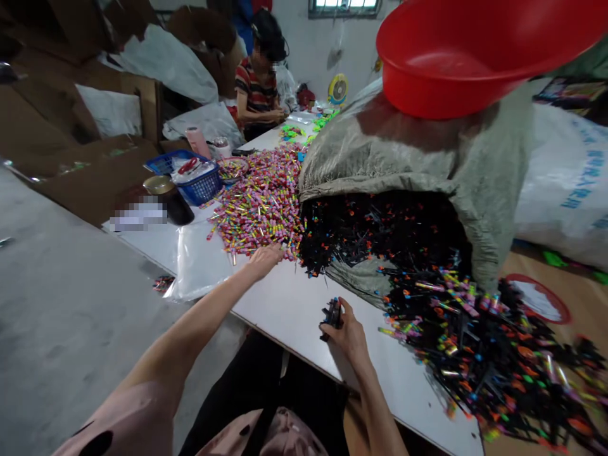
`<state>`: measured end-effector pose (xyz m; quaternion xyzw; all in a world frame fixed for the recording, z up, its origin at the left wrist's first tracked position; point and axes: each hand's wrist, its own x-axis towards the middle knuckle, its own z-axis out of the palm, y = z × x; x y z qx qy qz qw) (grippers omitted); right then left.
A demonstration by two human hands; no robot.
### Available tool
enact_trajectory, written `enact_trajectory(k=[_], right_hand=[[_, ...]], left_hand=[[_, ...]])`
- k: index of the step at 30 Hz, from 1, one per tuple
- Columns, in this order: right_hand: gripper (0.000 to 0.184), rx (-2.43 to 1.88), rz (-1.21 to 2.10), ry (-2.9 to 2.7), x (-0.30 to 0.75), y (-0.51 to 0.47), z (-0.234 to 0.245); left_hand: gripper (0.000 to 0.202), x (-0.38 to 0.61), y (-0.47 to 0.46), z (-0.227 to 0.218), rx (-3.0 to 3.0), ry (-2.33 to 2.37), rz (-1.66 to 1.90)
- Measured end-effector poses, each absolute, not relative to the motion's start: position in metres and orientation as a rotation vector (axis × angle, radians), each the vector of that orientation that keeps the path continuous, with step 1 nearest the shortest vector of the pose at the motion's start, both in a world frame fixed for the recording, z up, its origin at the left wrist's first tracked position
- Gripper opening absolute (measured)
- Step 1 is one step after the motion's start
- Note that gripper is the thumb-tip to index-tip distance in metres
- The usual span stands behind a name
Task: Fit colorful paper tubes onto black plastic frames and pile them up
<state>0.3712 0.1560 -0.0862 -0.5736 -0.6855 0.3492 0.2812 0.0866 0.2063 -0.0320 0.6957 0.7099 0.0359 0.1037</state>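
My left hand reaches to the near edge of a heap of small pink-and-yellow tubes. Its fingers are stretched toward the tubes, the tips partly lost among them. Over the white table, my right hand is closed around a small black plastic piece with blue tips, pinched between thumb and fingers; whether it is one piece or a few stacked, I cannot tell. Beyond it, many black plastic pieces with orange and blue bits spill from the mouth of a woven sack.
A second heap of black pieces mixed with tubes covers the right side. A red basin rests on the sack. At left are clear plastic bags, a dark jar and a blue basket. A co-worker sits at the far end.
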Motion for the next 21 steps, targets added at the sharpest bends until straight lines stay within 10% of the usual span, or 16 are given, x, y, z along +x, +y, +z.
enact_trajectory(k=[10, 21], right_hand=[[0.045, -1.572, 0.771, -1.689, 0.387, 0.145, -0.057], [0.020, -1.353, 0.909, -1.349, 0.359, 0.118, -0.018]], left_hand=[[0.043, 0.191, 0.134, -0.056, 0.895, 1.215, 1.110], [0.054, 0.234, 0.112, -0.043, 0.755, 1.076, 1.221]])
